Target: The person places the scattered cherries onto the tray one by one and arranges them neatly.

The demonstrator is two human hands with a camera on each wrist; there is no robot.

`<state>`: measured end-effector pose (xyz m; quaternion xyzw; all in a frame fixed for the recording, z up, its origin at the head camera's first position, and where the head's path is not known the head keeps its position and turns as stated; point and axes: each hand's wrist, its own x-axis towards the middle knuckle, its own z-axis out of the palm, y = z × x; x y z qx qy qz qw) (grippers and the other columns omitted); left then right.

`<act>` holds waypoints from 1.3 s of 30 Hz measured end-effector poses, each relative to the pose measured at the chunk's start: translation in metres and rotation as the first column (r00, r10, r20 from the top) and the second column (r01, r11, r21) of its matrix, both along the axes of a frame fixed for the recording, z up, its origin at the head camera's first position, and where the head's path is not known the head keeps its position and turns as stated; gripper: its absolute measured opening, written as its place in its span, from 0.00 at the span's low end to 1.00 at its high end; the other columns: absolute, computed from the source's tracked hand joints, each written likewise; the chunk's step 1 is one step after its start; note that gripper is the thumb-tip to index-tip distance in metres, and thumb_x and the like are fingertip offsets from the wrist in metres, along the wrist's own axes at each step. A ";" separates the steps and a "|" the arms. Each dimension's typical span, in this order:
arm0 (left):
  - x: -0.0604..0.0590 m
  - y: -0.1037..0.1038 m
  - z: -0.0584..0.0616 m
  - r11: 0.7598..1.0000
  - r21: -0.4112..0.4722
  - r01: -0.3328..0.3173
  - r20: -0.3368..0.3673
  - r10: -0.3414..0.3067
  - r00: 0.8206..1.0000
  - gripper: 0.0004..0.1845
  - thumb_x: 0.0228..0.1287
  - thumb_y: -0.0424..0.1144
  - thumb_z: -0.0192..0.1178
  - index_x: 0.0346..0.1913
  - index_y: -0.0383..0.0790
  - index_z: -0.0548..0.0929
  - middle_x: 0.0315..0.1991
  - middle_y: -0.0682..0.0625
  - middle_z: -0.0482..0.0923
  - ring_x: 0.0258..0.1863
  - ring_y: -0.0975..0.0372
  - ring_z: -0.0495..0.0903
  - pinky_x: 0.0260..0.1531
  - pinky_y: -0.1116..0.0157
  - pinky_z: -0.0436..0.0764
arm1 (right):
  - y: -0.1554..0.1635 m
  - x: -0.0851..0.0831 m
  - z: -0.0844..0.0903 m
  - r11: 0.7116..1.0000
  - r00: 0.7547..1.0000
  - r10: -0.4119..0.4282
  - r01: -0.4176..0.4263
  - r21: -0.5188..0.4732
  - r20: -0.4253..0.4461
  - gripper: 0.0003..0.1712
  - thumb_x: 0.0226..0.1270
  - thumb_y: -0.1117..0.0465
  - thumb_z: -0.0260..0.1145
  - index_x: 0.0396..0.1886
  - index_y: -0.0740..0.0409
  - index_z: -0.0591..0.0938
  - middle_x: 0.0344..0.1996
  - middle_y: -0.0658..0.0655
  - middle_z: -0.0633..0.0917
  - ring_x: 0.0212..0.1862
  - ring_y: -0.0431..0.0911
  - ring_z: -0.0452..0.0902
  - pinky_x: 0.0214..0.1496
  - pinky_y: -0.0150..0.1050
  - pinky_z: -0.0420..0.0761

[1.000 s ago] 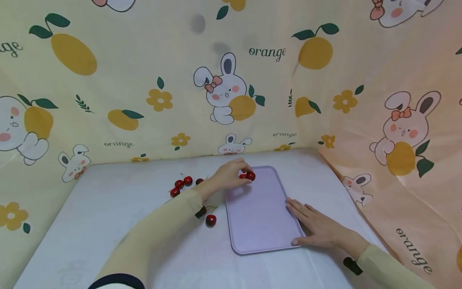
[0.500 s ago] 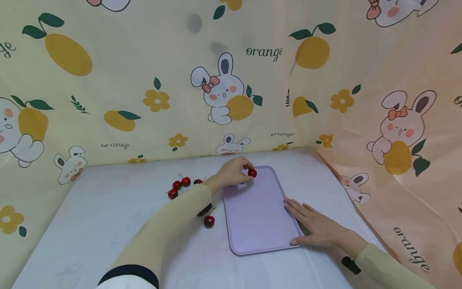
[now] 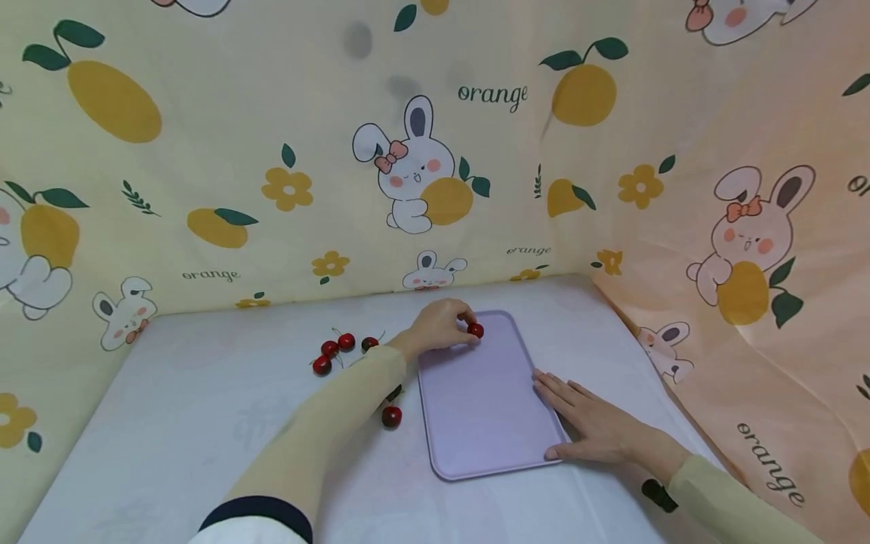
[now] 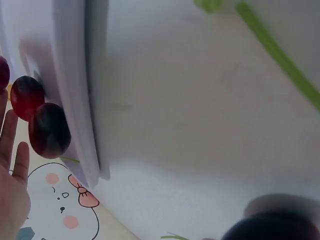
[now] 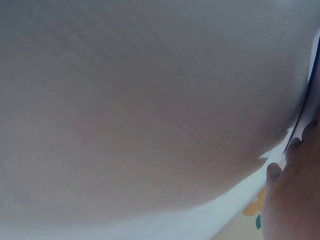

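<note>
Left hand (image 3: 438, 326) curled round a cherry (image 3: 475, 330), over the far left corner of the lilac tray (image 3: 485, 423). Right hand (image 3: 591, 427) flat, fingers straight, pressing the tray's right rim. Tray's long axis near to far. Loose cherries (image 3: 331, 350) left on the counter (image 3: 170, 408), nearer the left hand.

A printed cloth backdrop (image 3: 435, 151) with rabbits and oranges stands behind the white table (image 3: 170, 423).
</note>
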<state>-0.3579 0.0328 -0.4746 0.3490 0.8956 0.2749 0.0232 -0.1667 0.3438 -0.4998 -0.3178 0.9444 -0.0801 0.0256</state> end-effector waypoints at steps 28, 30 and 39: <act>0.002 0.000 -0.002 0.995 -0.094 -0.027 -0.040 0.023 0.999 0.21 0.57 0.51 0.79 0.50 0.46 0.88 0.44 0.55 0.88 0.42 0.63 0.81 0.48 0.62 0.79 | -0.001 -0.003 0.003 0.999 0.998 -0.032 0.030 0.044 0.046 0.65 0.62 0.20 0.60 0.84 0.57 0.55 0.84 0.58 0.53 0.82 0.55 0.52 0.78 0.57 0.56; 0.002 0.000 0.001 0.996 -0.086 -0.028 -0.032 0.026 0.999 0.22 0.57 0.50 0.79 0.51 0.46 0.88 0.46 0.54 0.88 0.43 0.63 0.81 0.49 0.62 0.79 | -0.001 -0.003 0.003 0.999 0.998 -0.032 0.030 0.039 0.045 0.65 0.62 0.20 0.60 0.84 0.57 0.55 0.84 0.57 0.53 0.82 0.55 0.52 0.78 0.56 0.56; 0.008 -0.009 0.021 1.000 0.003 0.024 -0.025 -0.024 0.999 0.17 0.68 0.46 0.70 0.54 0.41 0.87 0.49 0.52 0.86 0.51 0.59 0.82 0.53 0.61 0.80 | -0.002 -0.002 0.004 0.999 0.998 -0.023 0.022 0.031 0.061 0.64 0.62 0.21 0.60 0.84 0.58 0.55 0.84 0.59 0.53 0.81 0.57 0.53 0.78 0.60 0.57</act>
